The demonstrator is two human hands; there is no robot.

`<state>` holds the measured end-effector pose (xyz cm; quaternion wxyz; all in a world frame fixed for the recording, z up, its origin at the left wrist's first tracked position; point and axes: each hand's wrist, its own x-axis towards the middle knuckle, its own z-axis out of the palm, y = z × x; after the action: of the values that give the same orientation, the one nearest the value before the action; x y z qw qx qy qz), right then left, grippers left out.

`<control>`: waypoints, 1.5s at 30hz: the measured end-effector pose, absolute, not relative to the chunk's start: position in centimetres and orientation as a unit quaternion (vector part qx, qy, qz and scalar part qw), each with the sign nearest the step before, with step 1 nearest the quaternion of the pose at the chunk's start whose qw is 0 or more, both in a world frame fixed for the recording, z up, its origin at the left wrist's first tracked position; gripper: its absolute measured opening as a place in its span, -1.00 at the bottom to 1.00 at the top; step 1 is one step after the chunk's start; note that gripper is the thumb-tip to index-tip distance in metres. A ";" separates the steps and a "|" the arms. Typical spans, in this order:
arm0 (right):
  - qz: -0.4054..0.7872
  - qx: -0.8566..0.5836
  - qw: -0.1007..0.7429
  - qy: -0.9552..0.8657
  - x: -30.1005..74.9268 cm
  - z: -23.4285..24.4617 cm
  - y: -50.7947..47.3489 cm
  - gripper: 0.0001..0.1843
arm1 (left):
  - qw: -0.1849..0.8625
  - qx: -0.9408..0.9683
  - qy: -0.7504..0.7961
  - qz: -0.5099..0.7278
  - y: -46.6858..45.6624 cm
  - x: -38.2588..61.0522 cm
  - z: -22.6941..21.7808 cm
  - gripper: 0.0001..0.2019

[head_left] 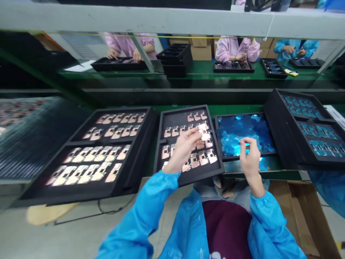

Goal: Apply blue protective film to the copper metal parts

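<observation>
My left hand [184, 148] is over the middle black tray [188, 177], its fingers closed on a thin shiny metal plate [205, 133] with a notched outline. Beneath it, rows of similar copper-coloured plates [194, 160] lie in the tray. To the right, my right hand [250, 155] is raised at the near side of a tray heaped with glossy blue film pieces [244, 127]. Thumb and forefinger are pinched together there; whatever is between them is too small to make out.
At left stands a stack of black trays [129, 172] with more plates. Another tray stack [285, 136] at right holds blue-covered plates. A shelf beam [172, 19] crosses overhead. Co-workers' hands [137, 54] and tray stacks [175, 59] are across the bench. A cardboard box [299, 216] is below right.
</observation>
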<state>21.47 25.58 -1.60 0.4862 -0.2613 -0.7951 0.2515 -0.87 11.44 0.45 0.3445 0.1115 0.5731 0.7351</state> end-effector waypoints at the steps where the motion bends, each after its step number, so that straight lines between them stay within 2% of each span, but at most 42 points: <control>1: 0.255 -0.305 0.462 -0.793 20.7 -2.1 27.3 -0.79 | 0.310 0.121 0.607 0.722 11.6 -3.2 0.5 -0.57; 5: 0.244 -0.405 0.286 -0.833 17.8 -4.0 34.4 -0.68 | 0.187 0.117 0.751 0.622 13.0 -12.3 0.3 -0.69; 8: 0.138 -0.418 0.211 -0.873 17.5 -5.2 37.1 -0.56 | 0.163 0.110 0.797 0.571 14.4 -16.6 -0.5 -0.75; 11: 0.058 -0.404 0.228 -0.884 18.7 -6.0 37.0 -0.48 | 0.175 0.130 0.821 0.528 15.4 -18.6 -1.6 -0.70; 14: 0.040 -0.383 0.281 -0.879 19.9 -6.2 35.7 -0.45 | 0.172 0.166 0.851 0.468 15.5 -19.8 -2.4 -0.69; 20: 0.037 -0.368 0.322 -0.871 19.1 -7.3 35.6 -0.54 | 0.068 0.277 0.899 0.331 18.2 -24.5 -1.5 -0.93; 23: 0.035 -0.374 0.322 -0.869 18.5 -8.3 36.3 -0.59 | 0.041 0.391 0.893 0.219 22.8 -28.0 -1.2 -0.73; 30: 0.048 -0.375 0.358 -0.854 18.7 -7.6 36.9 -0.59 | 0.185 0.460 0.857 0.143 30.4 -32.4 -4.6 -0.53; 34: 0.042 -0.368 0.358 -0.857 18.1 -6.7 36.9 -0.55 | 0.206 0.440 0.861 0.152 30.6 -33.1 -5.2 -0.69; 39: 0.034 -0.423 0.370 -0.826 16.7 -6.8 37.4 -0.50 | 0.165 0.410 0.867 0.229 28.8 -32.0 -1.7 -0.81; 42: 0.084 -0.434 0.342 -0.830 15.3 -6.5 37.9 -0.44 | 0.178 0.388 0.823 0.375 25.9 -27.7 1.1 -0.76; 45: 0.113 -0.411 0.283 -0.860 13.4 -5.5 37.8 -0.49 | 0.249 0.366 0.729 0.522 22.6 -20.1 3.1 -0.66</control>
<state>13.43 37.82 -5.54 0.2827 -0.4106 -0.8595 0.1126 -20.14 22.56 3.13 0.2495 0.3657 0.7288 0.5224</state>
